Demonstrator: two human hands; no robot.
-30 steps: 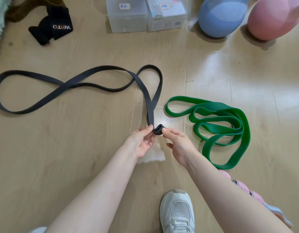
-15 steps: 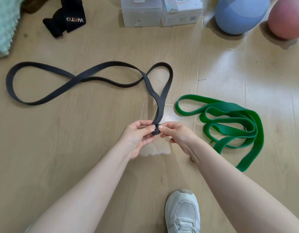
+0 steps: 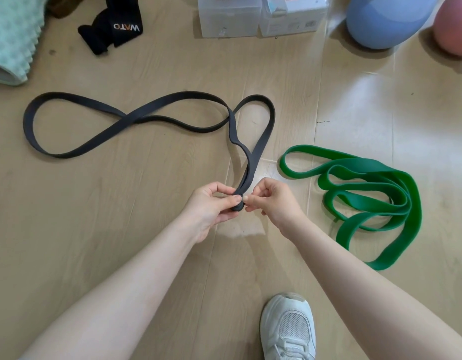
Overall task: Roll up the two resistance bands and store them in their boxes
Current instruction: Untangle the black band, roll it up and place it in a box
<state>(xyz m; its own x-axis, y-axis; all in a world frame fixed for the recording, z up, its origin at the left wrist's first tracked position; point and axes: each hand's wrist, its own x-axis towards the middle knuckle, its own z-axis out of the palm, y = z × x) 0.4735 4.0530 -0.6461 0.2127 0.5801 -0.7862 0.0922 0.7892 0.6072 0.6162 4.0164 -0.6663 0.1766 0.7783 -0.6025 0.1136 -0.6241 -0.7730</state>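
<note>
Left hand and right hand both pinch a small rolled end of the black band between thumb and fingers, held just above the floor. Rest of black band lies looped on floor to the left. Green band lies folded, right. Two boxes stand beyond.

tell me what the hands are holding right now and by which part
Both the left hand and the right hand pinch the black resistance band at its near end, where a small tight roll has begun. The rest lies on the floor.
</note>
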